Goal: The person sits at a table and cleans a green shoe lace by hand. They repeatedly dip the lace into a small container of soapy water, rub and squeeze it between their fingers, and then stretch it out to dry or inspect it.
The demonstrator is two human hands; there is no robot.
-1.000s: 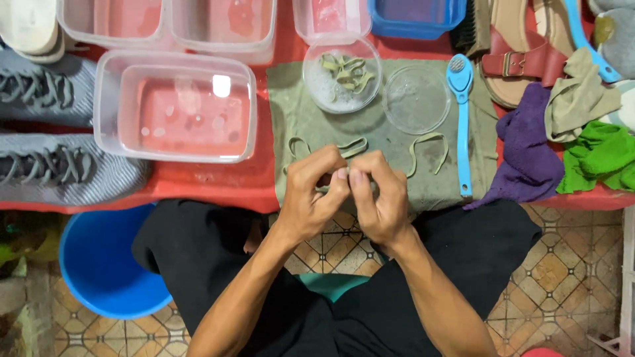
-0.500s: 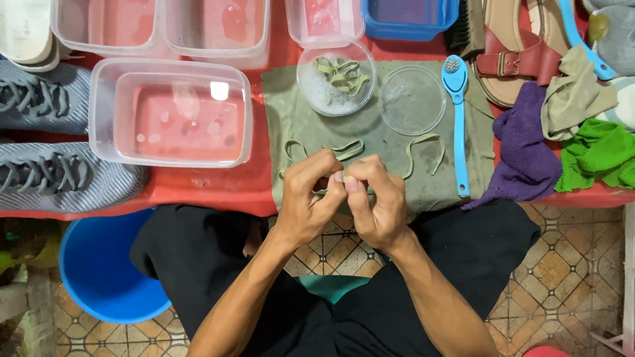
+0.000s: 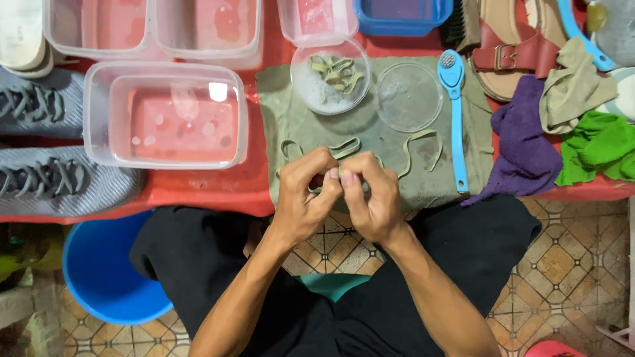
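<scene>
A flat olive-green shoelace (image 3: 344, 149) is pinched between the thumbs and fingertips of the left hand (image 3: 305, 195) and right hand (image 3: 370, 198), the grip of each pressed together on it just above the near edge of the olive cloth mat (image 3: 284, 116), where its loops are laid out flat. Beyond the mat's far edge, more laces are kept soaking in a round clear bowl (image 3: 305, 79). The red tabletop (image 3: 211, 188) is protected by the mat.

Single head-worn view, looking almost straight down. Near field: both forearms rise from the bottom edge, hands centre frame. Red table (image 3: 198, 188) fills the upper half; tiled floor (image 3: 569, 264) shows below. Top edge crops items, probably shoes.
</scene>
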